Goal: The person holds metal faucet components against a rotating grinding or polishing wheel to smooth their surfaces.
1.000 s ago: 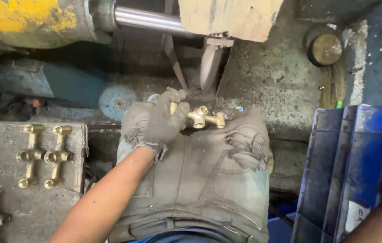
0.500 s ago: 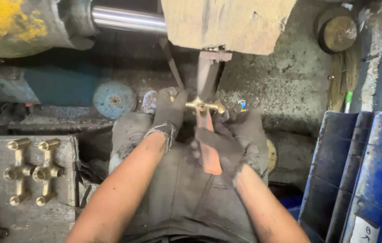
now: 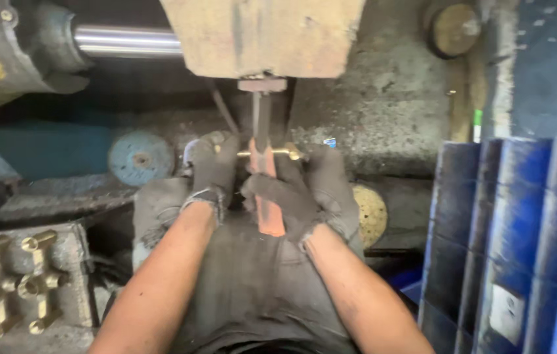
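Note:
Both my hands wear dirty grey gloves and meet at the middle of the head view. My left hand [image 3: 213, 169] grips the left end of a brass fitting [image 3: 289, 153], which lies crosswise against a narrow moving belt [image 3: 262, 128] under a beige machine housing [image 3: 262, 36]. My right hand [image 3: 305, 193] holds the fitting's right side, its fingers wrapped over a reddish-orange strip [image 3: 268, 213] that runs down below the belt. Most of the fitting is hidden by the gloves.
A grey tray [image 3: 68, 262] at lower left carries several brass fittings [image 3: 19, 282]. A blue grinding disc [image 3: 139, 157] sits left of my hands, a yellowish disc [image 3: 370, 213] to the right. Blue plastic crates [image 3: 521, 242] stand at right. A steel shaft [image 3: 127, 40] runs at upper left.
My right hand came into view and took hold beside the left. The brass fitting moved up from my lap to press against the belt.

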